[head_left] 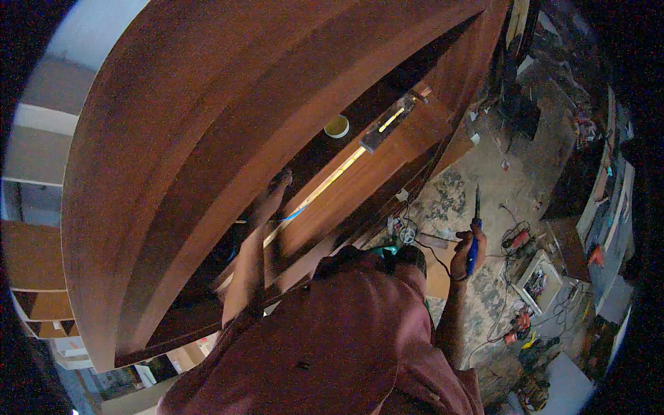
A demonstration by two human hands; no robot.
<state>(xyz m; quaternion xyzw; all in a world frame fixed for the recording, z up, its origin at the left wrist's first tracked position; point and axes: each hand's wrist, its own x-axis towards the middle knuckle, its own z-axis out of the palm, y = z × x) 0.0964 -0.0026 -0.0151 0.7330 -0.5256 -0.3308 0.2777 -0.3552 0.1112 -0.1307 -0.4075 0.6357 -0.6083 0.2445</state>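
My right hand [468,253] is wrapped round the blue handle of a soldering iron [475,242]. Its thin dark tip points away from me, and a black cord hangs from the handle's lower end. My left hand [272,197] reaches into a recess of a large brown wooden cabinet [228,90]. Shadow and blur hide its fingers. Close to that hand is a short blue wire [296,213]. A lit yellowish LED strip [332,176] runs along the recess. At its far end, a dark holder [389,124] has a bright slot.
A round pale-rimmed disc [337,126] shows on the cabinet panel. Across the stained floor [449,197] at right lie a red power tool [515,240], a white open box [538,283], tangled cords and scraps. Wooden boards lean along the right side.
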